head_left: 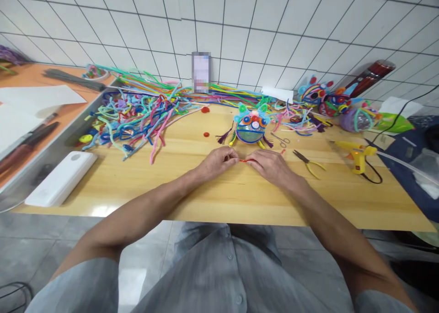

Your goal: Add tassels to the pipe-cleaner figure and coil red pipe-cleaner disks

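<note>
Between my two hands runs a red pipe cleaner [243, 161], which looks twisted along the short stretch that shows. My left hand [219, 161] pinches one end between thumb and fingertips. The fingers of my right hand [269, 164] are closed on the other side, and a red tip sticks out beyond them. Just behind my hands stands a colourful animal figure [251, 126] with a clear round body, blue ears, button-like eyes, yellow feet and dark tassels. Two small red coils, a larger one [205, 109] and a smaller one [206, 134], lie to its left.
Loose pipe cleaners [137, 116] are heaped at the left. A phone [201, 73] leans on the tiled wall. Scissors [284, 141], pliers [308, 163] and a yellow glue gun [359, 160] lie right. More figures [313, 93] stand behind. A white box-shaped device [61, 178] sits front left.
</note>
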Demonstrator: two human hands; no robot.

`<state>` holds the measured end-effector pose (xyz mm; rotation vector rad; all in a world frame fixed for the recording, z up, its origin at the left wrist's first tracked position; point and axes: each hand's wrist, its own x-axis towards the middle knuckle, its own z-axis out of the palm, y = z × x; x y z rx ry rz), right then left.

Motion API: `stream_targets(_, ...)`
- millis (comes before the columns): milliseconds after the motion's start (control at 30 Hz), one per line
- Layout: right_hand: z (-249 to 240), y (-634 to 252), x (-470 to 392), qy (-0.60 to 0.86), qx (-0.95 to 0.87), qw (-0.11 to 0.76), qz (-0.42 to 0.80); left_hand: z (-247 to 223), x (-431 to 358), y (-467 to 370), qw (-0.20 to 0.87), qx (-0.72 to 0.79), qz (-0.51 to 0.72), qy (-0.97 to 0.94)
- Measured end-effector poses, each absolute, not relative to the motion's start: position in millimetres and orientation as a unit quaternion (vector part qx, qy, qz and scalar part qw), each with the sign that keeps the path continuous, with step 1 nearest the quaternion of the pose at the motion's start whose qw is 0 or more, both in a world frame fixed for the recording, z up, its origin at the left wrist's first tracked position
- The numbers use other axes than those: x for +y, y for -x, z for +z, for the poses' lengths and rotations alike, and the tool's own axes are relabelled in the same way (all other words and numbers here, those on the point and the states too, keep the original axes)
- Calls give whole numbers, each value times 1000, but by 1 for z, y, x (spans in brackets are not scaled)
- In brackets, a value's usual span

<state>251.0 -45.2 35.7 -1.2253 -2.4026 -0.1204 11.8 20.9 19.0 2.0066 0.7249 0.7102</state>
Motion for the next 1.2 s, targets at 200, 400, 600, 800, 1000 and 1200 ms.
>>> stream_targets(200,34,-245,-44,406,-883,235,-30,17,20,-12,352,234,317,-849)
stream_targets(400,36,-243,-46,415,-874,254,-4,18,22,-12,463,231,298,-802)
stream_targets(600,35,-249,-45,418,-867,271,-1,22,28,-8,553,322,330,-694)
stream_targets(800,34,-252,-45,420,-864,279,0,33,22,-8,554,310,271,-724)
stream_targets(1000,37,-245,-45,404,-873,275,-10,36,13,-11,586,294,201,-728)
stream_targets(1200,42,-250,-44,400,-864,305,-20,52,26,-4,610,323,211,-692)
